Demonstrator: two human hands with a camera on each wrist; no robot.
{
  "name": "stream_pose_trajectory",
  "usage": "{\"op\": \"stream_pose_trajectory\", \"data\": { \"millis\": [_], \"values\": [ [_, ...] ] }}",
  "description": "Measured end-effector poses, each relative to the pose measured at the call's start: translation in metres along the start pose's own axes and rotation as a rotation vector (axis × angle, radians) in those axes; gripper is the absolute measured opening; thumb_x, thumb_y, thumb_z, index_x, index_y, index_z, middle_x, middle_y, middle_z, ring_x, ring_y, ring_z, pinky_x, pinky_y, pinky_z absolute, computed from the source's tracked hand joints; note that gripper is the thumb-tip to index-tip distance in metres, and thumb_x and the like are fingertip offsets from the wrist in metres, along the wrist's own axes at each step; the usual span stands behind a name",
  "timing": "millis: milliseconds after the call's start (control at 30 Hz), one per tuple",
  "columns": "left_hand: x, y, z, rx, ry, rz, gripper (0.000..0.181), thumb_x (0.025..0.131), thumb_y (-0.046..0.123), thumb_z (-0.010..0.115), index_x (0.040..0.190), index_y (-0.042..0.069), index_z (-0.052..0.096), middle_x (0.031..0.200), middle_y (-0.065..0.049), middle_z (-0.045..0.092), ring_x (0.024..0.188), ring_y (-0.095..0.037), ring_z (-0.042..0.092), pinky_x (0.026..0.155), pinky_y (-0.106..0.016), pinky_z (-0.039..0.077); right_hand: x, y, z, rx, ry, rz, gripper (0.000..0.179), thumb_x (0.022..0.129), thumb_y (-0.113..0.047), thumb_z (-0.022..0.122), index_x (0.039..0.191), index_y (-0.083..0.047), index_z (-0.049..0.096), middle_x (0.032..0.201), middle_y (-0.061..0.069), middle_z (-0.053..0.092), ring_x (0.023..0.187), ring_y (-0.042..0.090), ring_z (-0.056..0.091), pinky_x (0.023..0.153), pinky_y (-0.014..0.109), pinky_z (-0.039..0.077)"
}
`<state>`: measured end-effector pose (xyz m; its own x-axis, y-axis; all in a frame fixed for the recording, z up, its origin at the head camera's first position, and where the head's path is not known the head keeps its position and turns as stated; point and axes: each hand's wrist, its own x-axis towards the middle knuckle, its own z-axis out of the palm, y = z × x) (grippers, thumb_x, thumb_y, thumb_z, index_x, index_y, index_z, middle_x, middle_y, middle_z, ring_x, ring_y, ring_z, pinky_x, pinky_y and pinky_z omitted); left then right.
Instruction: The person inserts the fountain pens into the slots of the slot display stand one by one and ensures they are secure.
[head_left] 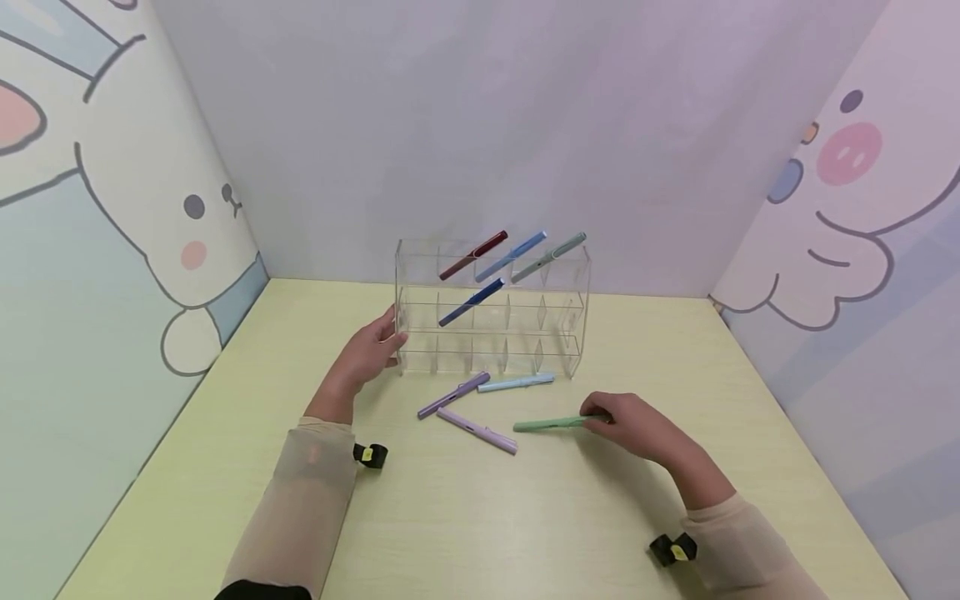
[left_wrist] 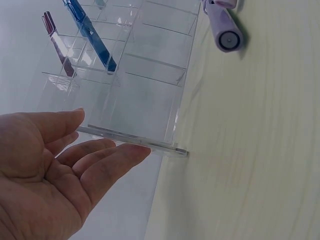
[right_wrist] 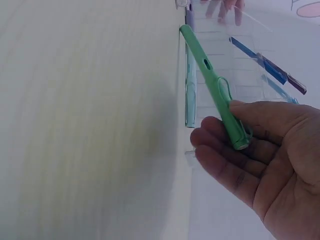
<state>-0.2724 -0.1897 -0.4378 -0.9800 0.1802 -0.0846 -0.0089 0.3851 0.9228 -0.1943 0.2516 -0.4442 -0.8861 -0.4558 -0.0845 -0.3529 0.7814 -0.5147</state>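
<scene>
My left hand [head_left: 367, 354] grips the left side panel of a clear pen stand [head_left: 491, 336], with thumb and fingers about its edge in the left wrist view. Further right, my right hand [head_left: 630, 425] pinches a green pen [right_wrist: 212, 80] by its clip end, just over the table. A dark red pen [head_left: 474, 255], a blue pen [head_left: 512, 256] and a grey-green pen [head_left: 549, 257] lean in the stand's top row. One tier lower leans a dark blue pen [head_left: 471, 302]. On the table before the stand lie a purple pen [head_left: 453, 395], a pale blue pen [head_left: 516, 383] and a lilac pen [head_left: 477, 431].
The pale wood-look table [head_left: 480, 525] is bounded by a plain wall [head_left: 525, 125] behind the stand. Cartoon-printed panels [head_left: 112, 250] flank both sides. Black devices with yellow marks [head_left: 370, 455] are worn at both wrists.
</scene>
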Motion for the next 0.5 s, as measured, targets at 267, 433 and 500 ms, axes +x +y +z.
{"op": "stream_pose_trajectory", "data": {
  "millis": [267,433,500],
  "values": [
    [-0.001,0.0,0.0,-0.003,-0.002,0.002,0.065,0.104,0.029,0.05,0.157,0.039,0.013,0.159,-0.007,0.033,0.138,-0.033,0.043,0.1,-0.048,0.052,0.006,0.001,-0.012,0.161,0.105,-0.011,0.014,0.097,-0.033,0.064,0.105,-0.022,0.067,0.093,0.0,0.075,0.085,0.01,0.068,0.07,0.026,0.055],
    [0.0,-0.002,-0.001,-0.012,-0.01,0.001,0.065,0.105,0.026,0.049,0.157,0.038,0.013,0.159,-0.008,0.033,0.137,-0.033,0.044,0.1,-0.048,0.051,0.013,-0.002,-0.023,0.208,0.197,-0.004,0.019,0.096,-0.038,0.064,0.106,-0.022,0.066,0.094,0.004,0.075,0.087,0.014,0.072,0.074,0.028,0.056],
    [0.001,-0.002,-0.001,-0.01,-0.008,0.001,0.065,0.104,0.026,0.049,0.157,0.036,0.013,0.159,-0.007,0.033,0.137,-0.033,0.044,0.1,-0.048,0.052,0.016,-0.004,-0.028,0.214,0.239,-0.008,0.022,0.095,-0.039,0.063,0.108,-0.02,0.066,0.095,0.003,0.075,0.087,0.014,0.072,0.074,0.028,0.057]
  ]
}}
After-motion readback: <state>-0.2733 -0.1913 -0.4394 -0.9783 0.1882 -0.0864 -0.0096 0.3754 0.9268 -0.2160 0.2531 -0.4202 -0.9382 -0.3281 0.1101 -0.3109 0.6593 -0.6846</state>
